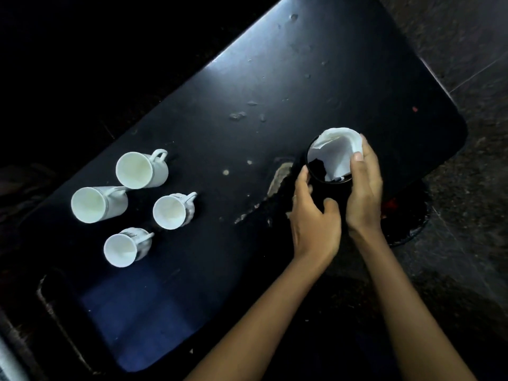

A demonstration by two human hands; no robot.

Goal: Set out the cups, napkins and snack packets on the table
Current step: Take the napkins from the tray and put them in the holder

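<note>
Head view, only cam: long dark glossy tabletop w/ worn, chipped patches (pixel 247 92) runs diagonally across the frame. At its left end stand four white ceramic cups w/ handles, upright, mouths open, grouped close: the far one (pixel 141 169), the left one (pixel 99 204), the small ribbed one on the right of the group (pixel 173 211), and the near small one (pixel 127 246). The far cup and left cup look touching or nearly so; can't tell which. The other two sit apart.

Toward the right end, both hands are on a dark round cylindrical holder (pixel 328 185) stuffed w/ white paper napkins (pixel 339 154). Left hand (pixel 313 215) wraps the holder's near-left side, fingers curled round the wall, thumb across the front. Right hand (pixel 364 188) cups the right side, fingers curled behind, thumb pressing the napkin edge against the rim. Holder seems to rest on the table, but its base is hidden by the hands, so not sure.

Step in hand, prob.: napkins. Cups look done; no snack packets visible anywhere. A reddish blur shows on the dark floor (pixel 467 188) just past the right hand, too unclear to name.

Next move calls for: settle the holder upright clear of the table edge, which is near on the right, keep the napkins tucked while letting go, then fetch the packets.
</note>
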